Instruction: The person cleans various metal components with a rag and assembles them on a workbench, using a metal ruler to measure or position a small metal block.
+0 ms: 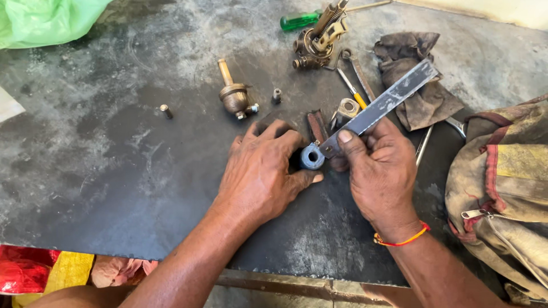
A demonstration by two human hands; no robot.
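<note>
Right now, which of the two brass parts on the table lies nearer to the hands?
The small brass burner part, lying beside the left hand; the larger brass assembly sits farther away by the green-handled screwdriver.

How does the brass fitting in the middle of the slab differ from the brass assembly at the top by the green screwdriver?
The brass fitting is a plain rounded body with one slim stem; the brass assembly is bulkier, with a spring and bracket on top. The fitting lies alone on bare slab; the assembly sits against the green-handled screwdriver and a wrench. Both are tarnished brass, and neither hand touches them.
</note>
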